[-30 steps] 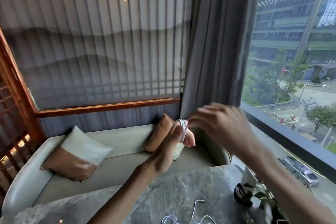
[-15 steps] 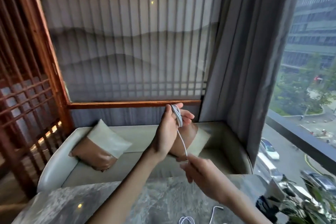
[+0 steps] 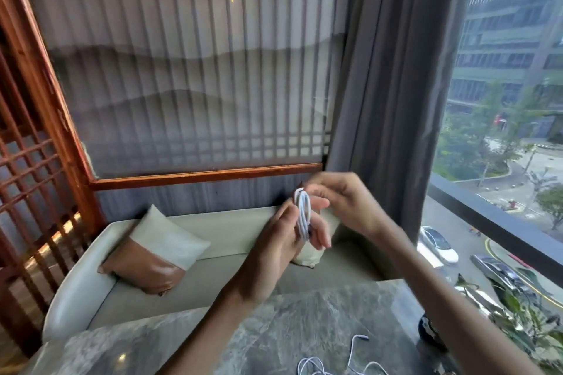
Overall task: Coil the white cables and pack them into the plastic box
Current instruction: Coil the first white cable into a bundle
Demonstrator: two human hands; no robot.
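Grey curtains (image 3: 393,85) are hanging beside a tall window (image 3: 502,100) that is looking out on a street with cars and trees, and a slatted screen in a reddish wooden frame (image 3: 207,175) is filling the wall behind a pale sofa (image 3: 213,228). A tan and cream cushion (image 3: 155,253) is leaning on the sofa's left side, and a second cushion (image 3: 310,253) is showing partly behind the hands. A grey marbled tabletop (image 3: 304,320) is lying along the bottom of the view.

The person is holding both hands raised above the far edge of the tabletop, in front of the sofa. The left hand (image 3: 274,253) is reaching up from below with its fingers closed around a coiled white cable (image 3: 303,213), whose loops are standing upright between thumb and fingers. The right hand (image 3: 341,204) is coming in from the right, its fingertips meeting the top of the coil and pinching it there; it is blurred, so exactly how it is gripping is hard to tell. The two hands are touching or nearly touching at the coil.

More loose white cables (image 3: 332,362) are lying on the tabletop at the bottom edge, one end curving up near the middle right. A leafy plant (image 3: 511,323) and a dark object (image 3: 429,329) are sitting at the tabletop's right corner. No plastic box is showing in the view.
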